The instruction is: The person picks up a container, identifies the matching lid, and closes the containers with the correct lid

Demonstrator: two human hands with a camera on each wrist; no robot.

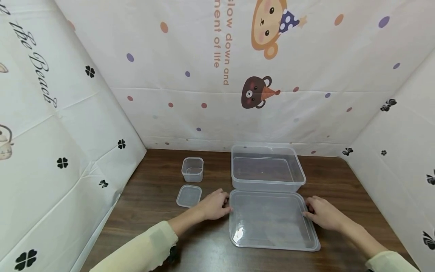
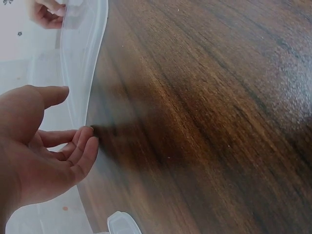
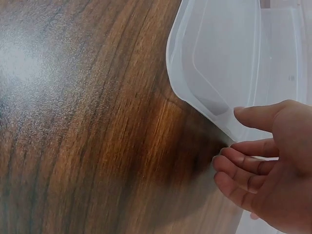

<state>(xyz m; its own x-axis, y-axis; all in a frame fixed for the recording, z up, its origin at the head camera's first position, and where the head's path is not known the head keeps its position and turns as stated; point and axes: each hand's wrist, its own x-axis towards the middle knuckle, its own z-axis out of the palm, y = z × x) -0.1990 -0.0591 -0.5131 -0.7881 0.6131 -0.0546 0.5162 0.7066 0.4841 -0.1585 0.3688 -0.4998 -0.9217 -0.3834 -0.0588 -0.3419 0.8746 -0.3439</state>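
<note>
A large clear rectangular lid [image 1: 272, 223] lies flat on the wooden table in the head view. At its left edge is my left hand [image 1: 214, 205], fingers loosely bent; the left wrist view has its thumb raised apart from the fingertips. My right hand [image 1: 324, 212] is at the lid's right edge. In the right wrist view, the right thumb is near the rim, with a gap between it and the loosely bent fingers. Neither hand visibly grips the lid. Directly behind the lid stands a large clear plastic container [image 1: 268, 186], its top uncovered.
To the left stands a small clear container [image 1: 193, 176], uncovered, with a small square lid [image 1: 189, 196] in front of it, close to my left forearm. White printed cloth [image 1: 204, 117] borders the wooden table [image 1: 142, 211] at the back and both sides.
</note>
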